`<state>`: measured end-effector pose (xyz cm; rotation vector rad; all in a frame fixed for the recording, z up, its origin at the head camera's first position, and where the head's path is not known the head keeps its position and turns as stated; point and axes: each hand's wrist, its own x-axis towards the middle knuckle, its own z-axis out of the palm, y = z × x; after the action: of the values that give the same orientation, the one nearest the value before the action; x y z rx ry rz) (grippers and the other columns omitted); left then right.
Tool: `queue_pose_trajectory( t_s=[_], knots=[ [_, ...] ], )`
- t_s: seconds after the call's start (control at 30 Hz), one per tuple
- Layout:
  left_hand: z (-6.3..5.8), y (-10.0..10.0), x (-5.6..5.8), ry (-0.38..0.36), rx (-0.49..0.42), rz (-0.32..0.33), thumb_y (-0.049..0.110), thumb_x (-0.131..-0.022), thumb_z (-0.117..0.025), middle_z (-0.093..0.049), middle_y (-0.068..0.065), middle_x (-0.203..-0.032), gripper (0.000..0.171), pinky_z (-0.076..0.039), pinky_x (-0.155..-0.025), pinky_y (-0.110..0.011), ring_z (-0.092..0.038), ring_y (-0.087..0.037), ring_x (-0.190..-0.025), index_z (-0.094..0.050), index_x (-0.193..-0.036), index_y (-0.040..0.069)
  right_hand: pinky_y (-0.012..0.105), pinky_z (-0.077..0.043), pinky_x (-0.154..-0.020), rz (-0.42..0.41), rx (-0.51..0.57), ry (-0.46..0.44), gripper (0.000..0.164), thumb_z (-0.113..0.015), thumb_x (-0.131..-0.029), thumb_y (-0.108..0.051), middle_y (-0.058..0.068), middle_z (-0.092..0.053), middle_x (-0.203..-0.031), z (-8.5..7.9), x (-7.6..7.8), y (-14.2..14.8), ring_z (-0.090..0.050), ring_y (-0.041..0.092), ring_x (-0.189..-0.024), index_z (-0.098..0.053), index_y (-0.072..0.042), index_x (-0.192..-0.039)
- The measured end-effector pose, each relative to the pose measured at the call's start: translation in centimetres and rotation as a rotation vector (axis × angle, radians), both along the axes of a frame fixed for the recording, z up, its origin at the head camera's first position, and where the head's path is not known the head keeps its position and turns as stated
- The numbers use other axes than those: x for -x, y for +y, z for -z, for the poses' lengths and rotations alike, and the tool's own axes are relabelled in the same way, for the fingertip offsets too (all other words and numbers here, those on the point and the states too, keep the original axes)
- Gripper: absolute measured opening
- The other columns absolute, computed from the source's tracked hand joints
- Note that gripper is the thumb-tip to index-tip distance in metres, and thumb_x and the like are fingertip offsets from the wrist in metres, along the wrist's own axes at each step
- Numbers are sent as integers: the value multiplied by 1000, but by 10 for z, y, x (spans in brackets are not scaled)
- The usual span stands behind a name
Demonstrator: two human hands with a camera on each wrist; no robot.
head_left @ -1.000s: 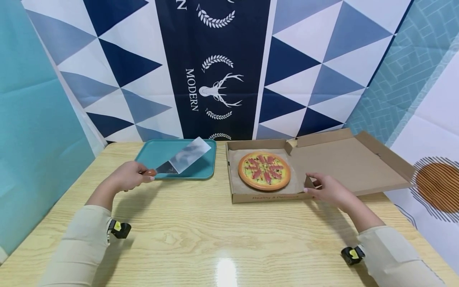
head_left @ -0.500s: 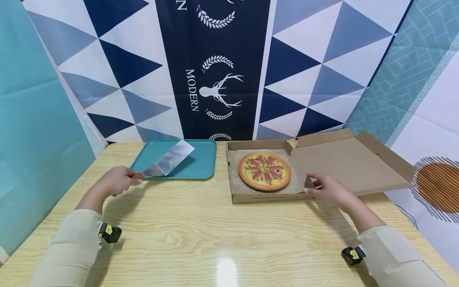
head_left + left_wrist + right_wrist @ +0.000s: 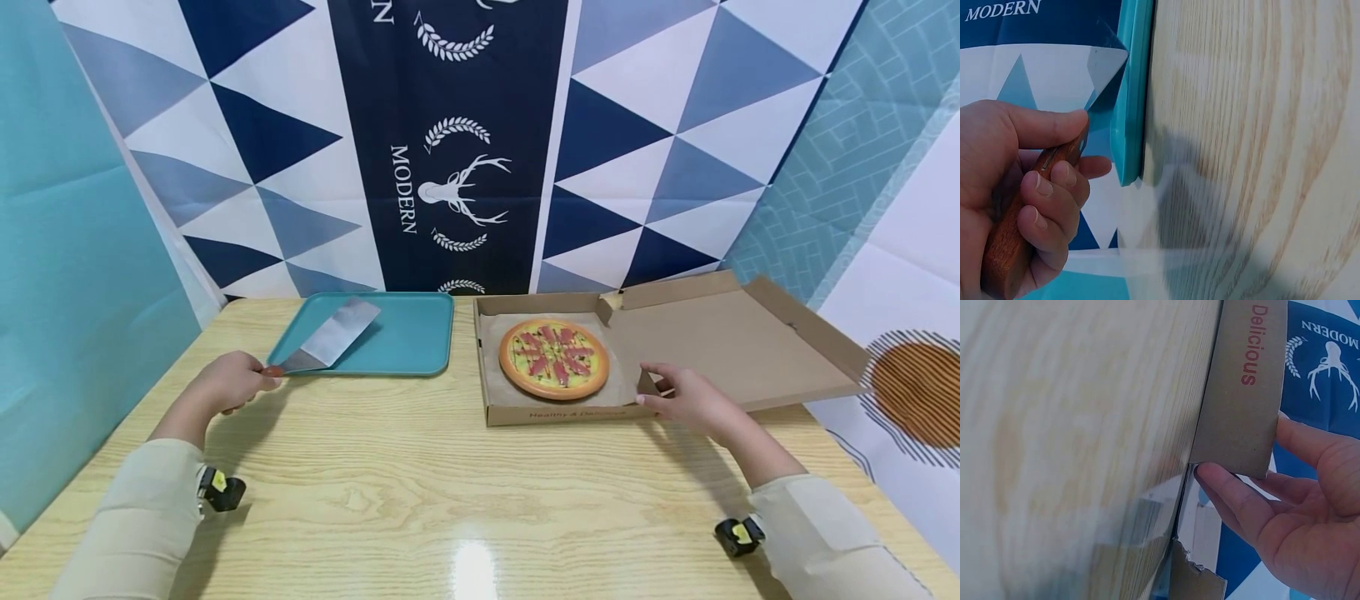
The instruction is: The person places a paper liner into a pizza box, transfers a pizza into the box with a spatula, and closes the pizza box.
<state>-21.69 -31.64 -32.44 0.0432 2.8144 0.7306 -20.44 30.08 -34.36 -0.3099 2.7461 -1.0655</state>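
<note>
My left hand grips the wooden handle of a metal spatula, fingers curled round it. The flat blade lies over the left part of a teal tray; a shadow shows beside it, and I cannot tell whether it touches the tray. At the right, my right hand holds the front right corner of an open cardboard pizza box. In the right wrist view, its thumb is at the upper edge and its fingers are at the corner. Inside the box sits a whole pizza on brown paper.
The box's lid lies folded back to the right, its flaps standing up. Tray and box stand side by side at the back of the wooden table, close to a patterned wall cloth.
My left hand has drawn the spatula leftward and a little toward me, its blade sinking closer to the tray. My right hand and the pizza box stay where they were.
</note>
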Motion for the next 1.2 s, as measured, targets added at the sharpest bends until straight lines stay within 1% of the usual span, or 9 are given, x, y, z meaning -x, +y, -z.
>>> queue_pose_trajectory(
  t_s=[0.07,0.23,0.43,0.6,0.93,1.07,1.2],
  knots=[
    [0,-1,1,-9,20,-9,28,-98,-54,-35,4,-49,35,-35,-47,-31,-34,-11,-40,-51,-70,6,41,-57,-74,-1,-2,2,67,-63,-97,-14,37,-52,-116,0,0,0,-66,28,-86,-26,15,-144],
    [-1,-3,2,-32,36,-31,28,-96,-54,-36,4,-48,33,-34,-46,-29,-34,-10,-40,-53,-70,7,41,-57,-74,-1,-2,7,67,-63,-96,-14,37,-52,-116,0,-1,0,-66,29,-87,-27,16,-144],
    [-2,-8,5,-55,30,-56,28,-96,-55,-37,4,-48,36,-35,-46,-29,-34,-10,-41,-53,-65,9,41,-57,-74,-8,5,12,67,-63,-96,-14,37,-53,-116,1,0,0,-66,29,-87,-27,16,-144],
    [-3,-13,10,-71,34,-60,29,-96,-54,-38,4,-48,39,-34,-46,-28,-35,-10,-42,-51,-62,11,41,-57,-74,-10,5,9,68,-63,-96,-15,36,-54,-115,1,1,0,-67,28,-86,-27,16,-144],
    [-11,-19,16,-128,22,-68,28,-95,-54,-36,5,-47,43,-36,-47,-29,-34,-9,-41,-46,-55,14,41,-57,-74,-7,-9,17,66,-63,-96,-13,38,-53,-117,1,1,0,-65,30,-90,-28,16,-144],
    [-12,-18,19,-152,-5,-88,24,-95,-54,-37,5,-47,38,-35,-46,-27,-33,-8,-41,-52,-59,13,41,-57,-74,-3,-9,15,66,-63,-96,-13,37,-53,-117,1,1,0,-65,30,-90,-28,16,-144],
    [-13,-15,22,-176,-40,-115,20,-94,-55,-40,5,-49,30,-35,-47,-25,-35,-8,-42,-57,-65,12,40,-57,-74,-5,0,12,65,-62,-96,-12,37,-53,-116,1,1,0,-65,30,-90,-27,16,-144]
  ],
)
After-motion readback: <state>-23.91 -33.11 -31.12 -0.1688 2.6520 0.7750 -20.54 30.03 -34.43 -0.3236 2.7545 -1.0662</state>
